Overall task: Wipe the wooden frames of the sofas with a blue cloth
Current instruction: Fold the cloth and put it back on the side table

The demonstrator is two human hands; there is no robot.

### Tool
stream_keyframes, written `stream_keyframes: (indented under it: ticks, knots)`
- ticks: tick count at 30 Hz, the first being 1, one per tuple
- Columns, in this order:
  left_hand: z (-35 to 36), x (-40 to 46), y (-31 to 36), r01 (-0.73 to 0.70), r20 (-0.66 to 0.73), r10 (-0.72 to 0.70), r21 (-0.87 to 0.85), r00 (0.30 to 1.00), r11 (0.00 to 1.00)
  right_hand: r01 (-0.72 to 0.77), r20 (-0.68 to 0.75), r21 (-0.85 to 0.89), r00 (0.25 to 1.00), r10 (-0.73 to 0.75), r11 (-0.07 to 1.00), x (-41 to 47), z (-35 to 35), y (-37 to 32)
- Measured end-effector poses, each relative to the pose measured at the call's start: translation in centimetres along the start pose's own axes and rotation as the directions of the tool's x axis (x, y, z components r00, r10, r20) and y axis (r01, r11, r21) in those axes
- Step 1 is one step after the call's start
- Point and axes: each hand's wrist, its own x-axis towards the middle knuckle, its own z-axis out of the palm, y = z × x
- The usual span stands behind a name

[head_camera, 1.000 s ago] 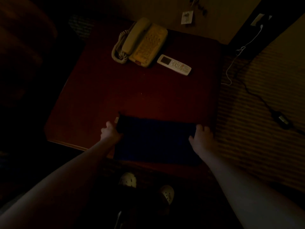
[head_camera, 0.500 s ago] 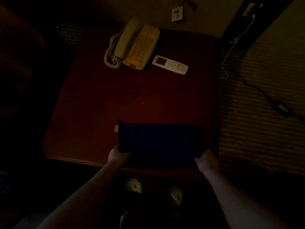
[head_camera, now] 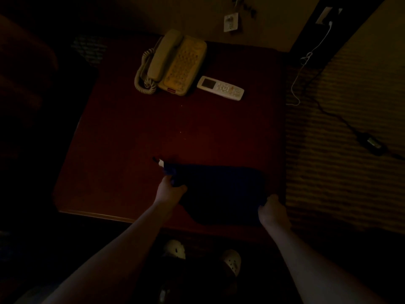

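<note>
Left hand is closed on the upper-left corner of the dark blue folded rectangular cloth, bunching that corner up so a small white tag pokes out above the knuckles. Right hand sits at the cloth's lower-right edge w/ fingers curled onto the fabric; whether it actually pinches it or just rests there cannot be told in this light. The cloth lies flat near the front edge of the dark red-brown wooden surface, well apart from the beige corded desk telephone and the white slim remote control at the back.

Risks, judged from this layout:
- One-sided lift: if only the left grip is firm, the fold prob. opens and the cloth trails, needing a re-fold before any sofa frame gets wiped.
- Very dim room (no sofa frame is clearly visible here, just a dark shape at left), so missed patches are likely once wiping starts.
- A wide swing of the cloth toward the back could catch the coiled phone cord or nudge the remote.
- Black cable w/ adapter on the striped carpet at right is a trip hazard if the person steps that way.
</note>
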Motion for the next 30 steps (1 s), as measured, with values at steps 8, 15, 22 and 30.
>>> stream_keyframes:
  ticks: [8, 15, 22, 30]
  knots:
    - [3.4, 0.3, 0.8, -0.068, -0.078, 0.077, 0.111, 0.994, 0.992, 0.537, 0.051, -0.159, 0.842, -0.536, 0.828, 1.4, 1.5, -1.6]
    - [6.8, -1.3, 2.7, -0.212, -0.097, 0.215, 0.041, 0.972, 0.977, -0.079, 0.130, 0.761, 0.991, -0.032, 0.645, 3.9, -3.3, -2.1]
    - [14.0, -3.4, 4.5, -0.229, 0.372, 0.150, 0.179, 0.916, 0.957, -0.229, 0.218, 0.926, 0.973, 0.071, 0.300, 6.0, -3.9, 1.0]
    - [10.4, -0.9, 0.1, -0.089, 0.063, 0.064, 0.561, 0.996, 0.823, -0.089, 0.030, 0.594, 0.996, 0.088, 0.800, 3.7, -1.0, 2.9]
